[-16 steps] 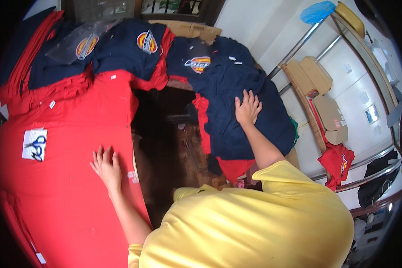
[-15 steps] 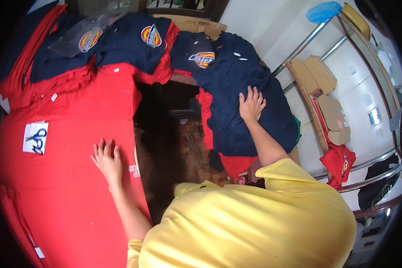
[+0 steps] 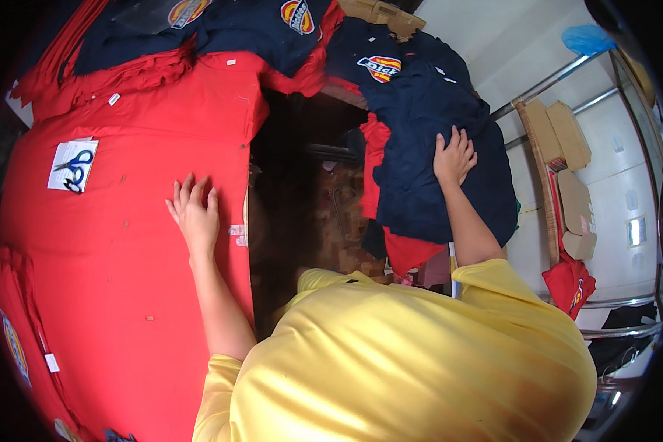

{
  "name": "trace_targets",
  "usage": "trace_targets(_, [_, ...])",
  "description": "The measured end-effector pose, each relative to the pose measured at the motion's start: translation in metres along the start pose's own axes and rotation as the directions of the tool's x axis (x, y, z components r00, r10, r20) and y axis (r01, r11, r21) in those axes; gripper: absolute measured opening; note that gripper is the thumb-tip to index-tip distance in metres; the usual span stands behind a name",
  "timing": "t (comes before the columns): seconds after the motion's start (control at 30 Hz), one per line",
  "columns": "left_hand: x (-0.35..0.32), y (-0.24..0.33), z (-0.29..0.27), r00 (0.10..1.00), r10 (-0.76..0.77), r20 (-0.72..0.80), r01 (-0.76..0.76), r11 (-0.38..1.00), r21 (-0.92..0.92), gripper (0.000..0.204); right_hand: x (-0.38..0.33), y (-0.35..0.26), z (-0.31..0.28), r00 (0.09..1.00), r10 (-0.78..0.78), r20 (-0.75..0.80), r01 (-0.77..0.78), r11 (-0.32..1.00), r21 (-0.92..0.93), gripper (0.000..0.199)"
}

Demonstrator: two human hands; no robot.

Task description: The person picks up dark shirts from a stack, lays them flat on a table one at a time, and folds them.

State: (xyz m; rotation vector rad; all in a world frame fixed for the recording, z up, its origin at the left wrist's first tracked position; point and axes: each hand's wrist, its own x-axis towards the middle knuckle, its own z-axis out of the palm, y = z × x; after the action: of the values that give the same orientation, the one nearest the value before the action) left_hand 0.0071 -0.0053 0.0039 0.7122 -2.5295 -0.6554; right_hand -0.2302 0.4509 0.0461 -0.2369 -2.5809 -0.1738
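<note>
My left hand (image 3: 195, 221) lies palm down, fingers spread, on the red cloth (image 3: 132, 250) that covers the table on the left. My right hand (image 3: 455, 158) rests flat with fingers apart on top of a stack of navy blue garments (image 3: 412, 195). Neither hand grips anything. Left of my left hand, blue-handled scissors (image 3: 83, 157) lie on a white sheet of paper (image 3: 57, 175), beside a smaller dark cutting tool (image 3: 72, 184). Red fabric (image 3: 412, 252) hangs out below the navy stack. A navy garment with an oval red and yellow emblem (image 3: 380, 68) lies at its far end.
Stacked navy garments (image 3: 250, 37) and red ones line the far side. Between table and navy stack is a dark gap over brown flooring (image 3: 339, 243). A metal-framed rack at right holds cardboard boxes (image 3: 573, 210) and a red garment (image 3: 569, 286). Folded red garments (image 3: 15, 295) lie at left.
The view has shifted, so the scene sits higher and further right, and more of the near left shows. Both hands stay flat on the same cloth and stack.
</note>
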Motion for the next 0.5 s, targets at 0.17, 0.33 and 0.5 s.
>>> trace_targets(0.17, [0.0000, -0.0002, -0.0012, 1.000, -0.004, -0.004, 0.004, 1.000, -0.009, 0.030, 0.0009, -0.0025, -0.0020, 1.000, 0.003, 0.010, -0.003, 1.000, -0.004, 0.055])
trace_targets(0.33, [0.0002, -0.0033, 0.0016, 0.999, 0.002, -0.032, -0.003, 1.000, -0.022, 0.031, 0.0020, -0.0021, -0.0006, 1.000, -0.001, 0.002, 0.001, 0.999, -0.040, 0.055])
trace_targets(0.5, [-0.0001, 0.0005, 0.0006, 0.999, 0.008, -0.047, -0.010, 0.999, -0.034, 0.031, 0.0000, -0.0014, -0.0039, 1.000, 0.004, 0.002, -0.004, 0.999, -0.032, 0.054])
